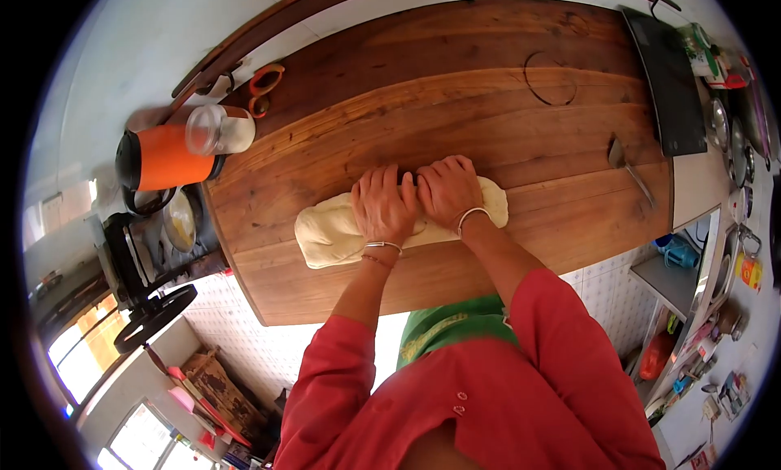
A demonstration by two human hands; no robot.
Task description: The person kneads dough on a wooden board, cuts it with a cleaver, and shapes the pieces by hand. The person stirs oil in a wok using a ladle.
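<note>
A long, thick slab of pale dough (325,230) lies across the wooden table. My left hand (386,204) presses on its middle, fingers together and curled over the far edge. Close beside it, my right hand (449,192) grips the dough in the same way, the two thumbs almost meeting. Between the hands a short dark strip shows at the dough's far side; I cannot make out what it is. The left end of the dough is broad and dented, and the right end is rounded.
On the wooden table (366,128) lie a metal scraper (626,169) at right and orange-handled scissors (264,81) at upper left. A lidded jar (221,129) and an orange jug (172,157) stand at left. A black panel (665,84) borders the right edge.
</note>
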